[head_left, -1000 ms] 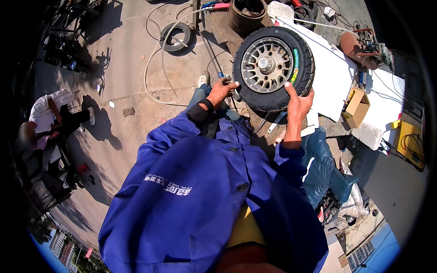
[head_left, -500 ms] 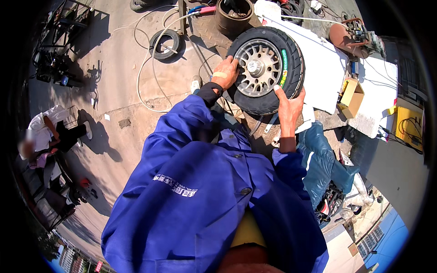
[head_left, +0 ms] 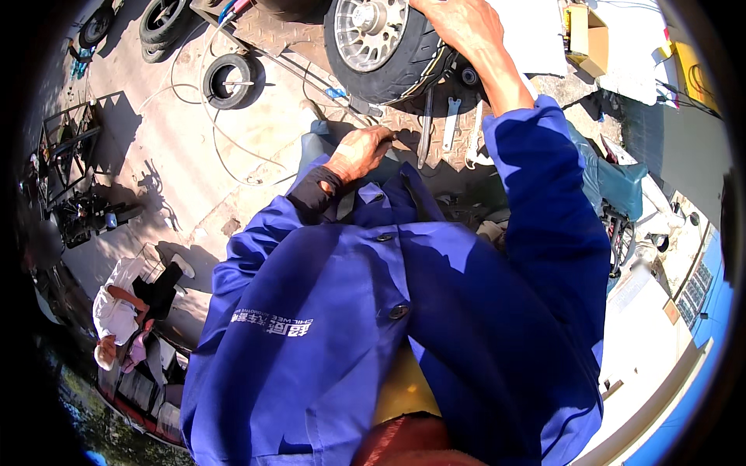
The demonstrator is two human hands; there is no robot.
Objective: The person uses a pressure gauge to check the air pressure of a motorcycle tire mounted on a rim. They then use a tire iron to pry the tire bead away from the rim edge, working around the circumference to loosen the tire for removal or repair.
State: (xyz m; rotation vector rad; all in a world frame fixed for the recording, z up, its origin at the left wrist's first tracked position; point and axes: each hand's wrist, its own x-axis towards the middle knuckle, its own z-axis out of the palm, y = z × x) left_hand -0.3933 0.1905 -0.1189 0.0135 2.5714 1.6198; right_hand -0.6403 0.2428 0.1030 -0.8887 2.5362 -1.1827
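Concrete ground (head_left: 183,144), lt grey-tan, rough, w/ hard-edged shadows. Person's work jacket (head_left: 326,357): smooth blue cloth, creased, dark round buttons, sleeves pushed up. White board (head_left: 532,35), flat & matte, R of the wheel. Steel plate (head_left: 287,35), rusty brown, raised diamond tread, under the wheel.

Wheel (head_left: 392,70) = black rubber tyre on a silvery slotted metal rim w/ round hub; top ctr, on/over the plate, upper part cut off by pic edge. Grooved tread shows along lower R side, so it looks tilted; can't tell how much of it rests on the plate.

Loose tyre (head_left: 212,87), smaller black ring, flat on ground to the L, thin pale hose (head_left: 214,128) looping nr it. Cardboard box (head_left: 594,46), open, brown, boxy, far R.

R hand (head_left: 470,31) is against the wheel's upper R side, fingertips partly out of pic; can't tell how firm the grip. L hand (head_left: 361,153) below the wheel, apart from it, fingers curled & close tog.; can't tell if anything's in them.

Flat metal wrench (head_left: 451,126), grey, long & thin, on the plate btwn hands; slim dull bar (head_left: 425,130) just beside it. Smallest: bright blue piece (head_left: 336,92), nr tyre's lower edge.
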